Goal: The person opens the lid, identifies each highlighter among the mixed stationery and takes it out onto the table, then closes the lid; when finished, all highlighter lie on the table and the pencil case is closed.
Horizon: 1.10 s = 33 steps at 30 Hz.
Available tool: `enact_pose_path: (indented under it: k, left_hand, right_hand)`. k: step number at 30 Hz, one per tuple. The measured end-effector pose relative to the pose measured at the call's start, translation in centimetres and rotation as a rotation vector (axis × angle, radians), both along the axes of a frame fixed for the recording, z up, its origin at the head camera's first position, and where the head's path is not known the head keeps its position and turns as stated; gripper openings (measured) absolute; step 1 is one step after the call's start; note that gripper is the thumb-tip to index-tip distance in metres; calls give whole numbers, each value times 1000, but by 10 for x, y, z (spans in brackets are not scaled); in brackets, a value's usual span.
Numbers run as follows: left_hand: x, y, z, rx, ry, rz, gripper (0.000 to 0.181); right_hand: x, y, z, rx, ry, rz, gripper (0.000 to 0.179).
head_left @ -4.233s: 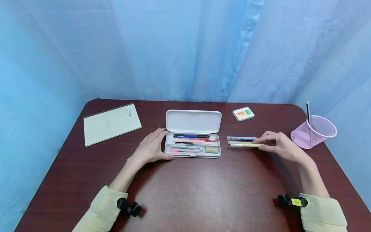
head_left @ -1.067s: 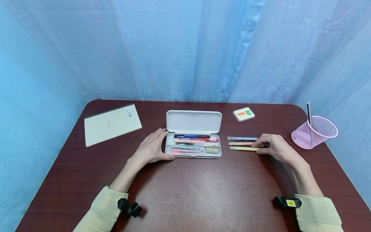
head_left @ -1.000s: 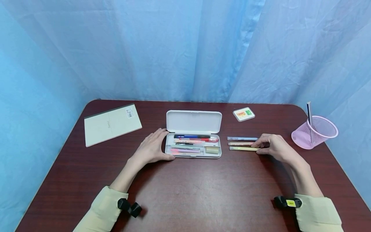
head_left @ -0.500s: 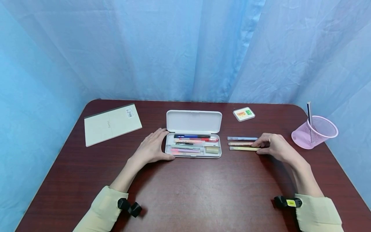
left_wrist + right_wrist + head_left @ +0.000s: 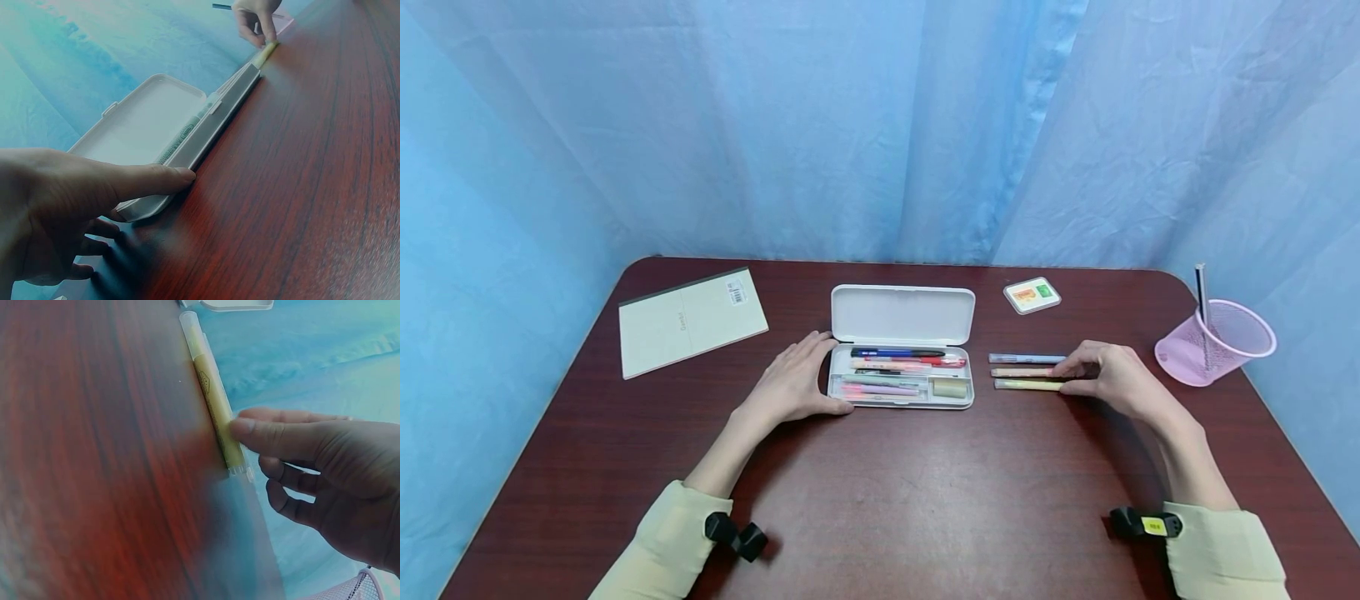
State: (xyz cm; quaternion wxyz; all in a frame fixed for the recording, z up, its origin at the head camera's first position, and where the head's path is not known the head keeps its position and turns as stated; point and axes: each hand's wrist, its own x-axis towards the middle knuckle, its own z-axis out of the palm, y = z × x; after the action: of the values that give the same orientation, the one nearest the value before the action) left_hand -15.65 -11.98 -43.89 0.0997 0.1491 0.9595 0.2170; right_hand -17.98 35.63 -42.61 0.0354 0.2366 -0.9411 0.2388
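An open white pencil case [image 5: 902, 312] lies mid-table with several pens and a beige block [image 5: 949, 387] in its tray. At its left end my left hand [image 5: 786, 383] holds it, thumb along the front wall and fingers toward the back corner. To the right of the case, three capped markers lie side by side: blue [image 5: 1022, 359], pale orange [image 5: 1021, 372] and yellow [image 5: 1026, 385]. My right hand [image 5: 1112, 379] spans their right ends, thumb against the yellow marker and index finger on the far side. In the right wrist view, the yellow marker [image 5: 215, 403] largely covers the others.
A pink mesh pen cup [image 5: 1213, 342] leans at the table's right edge with a dark pencil-like stick [image 5: 1202, 296] inside. A small flat clear case [image 5: 1032, 295] lies at the back. On the left rests a cream notebook [image 5: 692, 323]. Blue curtains [image 5: 880, 125] surround the table.
Since about four seconds ago, the yellow marker has moved toward me and the three markers now lie evenly. Lately my right index finger has shifted slightly away from me; my left hand stays put.
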Motion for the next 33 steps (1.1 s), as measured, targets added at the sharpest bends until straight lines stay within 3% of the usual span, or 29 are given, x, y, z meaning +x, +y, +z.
enact_pose_path:
  k: [6, 12, 23, 33]
  left_hand:
    - [0, 1, 0, 4, 1, -3, 104]
    - [1, -2, 0, 3, 5, 3, 105]
    - [1, -2, 0, 2, 6, 7, 105]
    - [1, 0, 0, 7, 7, 1, 104]
  right_hand:
    - [2, -9, 1, -97, -11, -44, 20]
    - [-1, -47, 2, -175, -24, -44, 24]
    - [-7, -135, 7, -202, -155, 128, 39]
    - [-11, -176, 7, -96, -173, 213, 33]
